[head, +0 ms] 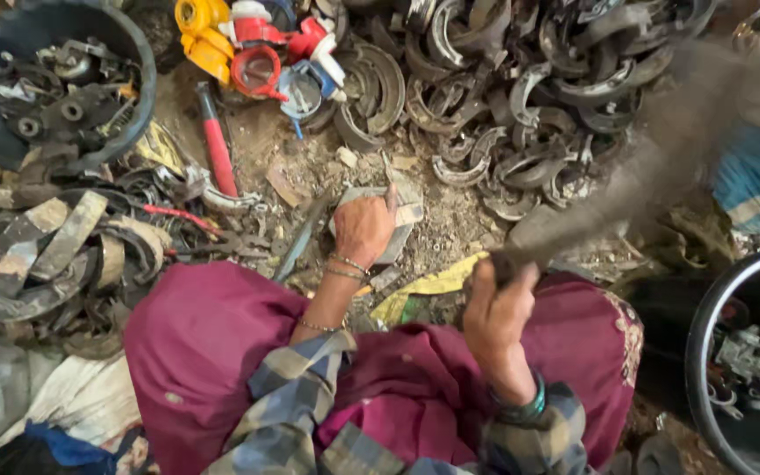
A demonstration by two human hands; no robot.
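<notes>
My left hand (363,227) presses down on a flat grey metal piece (405,209) lying on the dirt floor in front of my knees. My right hand (496,310) is closed around the handle of a long tool (626,176) that is raised up to the right and smeared by motion blur, so its head cannot be made out. Thin bangles circle my left wrist and a green bangle my right. My magenta skirt (213,343) and plaid sleeves fill the bottom of the view.
A heap of curved rusty brake shoes (521,97) lies ahead. More worn shoes (54,255) pile at the left. A dark tub of metal parts (54,88) stands at top left, another black tub (749,352) at right. Red and yellow plastic fittings (248,44) and a red-handled tool (217,141) lie nearby.
</notes>
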